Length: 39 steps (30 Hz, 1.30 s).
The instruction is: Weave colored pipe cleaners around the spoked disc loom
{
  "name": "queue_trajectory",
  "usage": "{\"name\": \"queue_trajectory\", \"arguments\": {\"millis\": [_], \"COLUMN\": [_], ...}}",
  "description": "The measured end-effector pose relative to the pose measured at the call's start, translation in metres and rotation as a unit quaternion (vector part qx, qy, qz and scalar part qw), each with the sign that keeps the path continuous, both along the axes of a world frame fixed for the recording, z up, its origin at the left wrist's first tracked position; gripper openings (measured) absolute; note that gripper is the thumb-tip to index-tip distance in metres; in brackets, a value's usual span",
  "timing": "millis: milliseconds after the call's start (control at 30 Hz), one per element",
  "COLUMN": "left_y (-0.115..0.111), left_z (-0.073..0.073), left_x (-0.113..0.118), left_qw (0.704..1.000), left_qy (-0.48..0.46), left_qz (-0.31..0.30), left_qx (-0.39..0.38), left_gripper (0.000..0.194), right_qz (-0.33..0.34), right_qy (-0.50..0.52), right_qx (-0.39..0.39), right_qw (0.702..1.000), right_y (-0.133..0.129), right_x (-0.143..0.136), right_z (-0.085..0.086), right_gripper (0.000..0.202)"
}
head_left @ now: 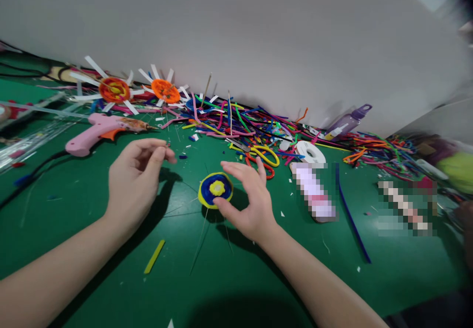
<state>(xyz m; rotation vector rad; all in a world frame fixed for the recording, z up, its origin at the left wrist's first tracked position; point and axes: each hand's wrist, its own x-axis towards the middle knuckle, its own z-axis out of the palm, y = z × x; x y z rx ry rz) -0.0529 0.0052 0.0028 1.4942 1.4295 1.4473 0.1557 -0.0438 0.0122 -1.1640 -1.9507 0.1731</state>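
Note:
A round blue disc point(207, 193) with a yellow rim and a yellow flower-like centre sits in the middle, thin clear strands reaching out from it. Beside its right edge is my right hand point(253, 200), fingers apart, the thumb at the disc's lower right rim. My left hand point(138, 175) is raised to the left of the disc, thumb and forefinger pinched together; whatever they hold is too small to name. A yellow strip point(154, 256) lies nearer the front on the green table point(111, 278).
A pink glue gun point(90, 133) lies at the left, its cord running left. Two orange discs point(114, 90) with white strips stand behind. Coloured stems point(258, 121), scissors point(268, 154), a white roll point(311, 153) and a purple bottle point(345, 122) line the back. A blue stem point(351, 214) lies right.

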Motion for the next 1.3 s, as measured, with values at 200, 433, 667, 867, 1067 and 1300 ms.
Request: {"name": "queue_trajectory", "arguments": {"millis": [200,433,667,867,1067,1300], "left_y": [0.001,-0.013,-0.022,-0.021,-0.022,-0.025], "left_z": [-0.006,-0.004,-0.007,-0.006,-0.006,-0.005], "left_x": [0.000,0.011,0.019,0.019,0.020,0.024], "left_qw": [0.966,0.906,0.885,0.881,0.887,0.892], "left_qy": [0.205,0.284,0.318,0.330,0.321,0.332], "left_qz": [-0.050,-0.180,-0.229,-0.245,-0.230,-0.221], "left_qx": [0.150,0.258,0.253,0.235,0.237,0.212], "left_gripper": [0.034,0.034,0.051,0.052,0.050,0.068], "right_qz": [-0.039,-0.009,0.004,0.014,-0.038,-0.023], "right_qy": [0.037,0.027,0.055,0.108,0.105,0.076], "right_qx": [0.013,-0.004,0.028,0.023,0.021,-0.053], "right_qw": [0.998,1.000,0.998,0.994,0.994,0.995], "right_y": [0.001,-0.001,-0.002,-0.006,-0.003,0.000], "right_x": [0.002,-0.005,-0.006,-0.005,-0.003,-0.011], "right_z": [0.002,0.003,0.006,0.009,0.005,0.004], "right_gripper": [0.014,0.006,0.009,0.012,0.009,0.008]}}
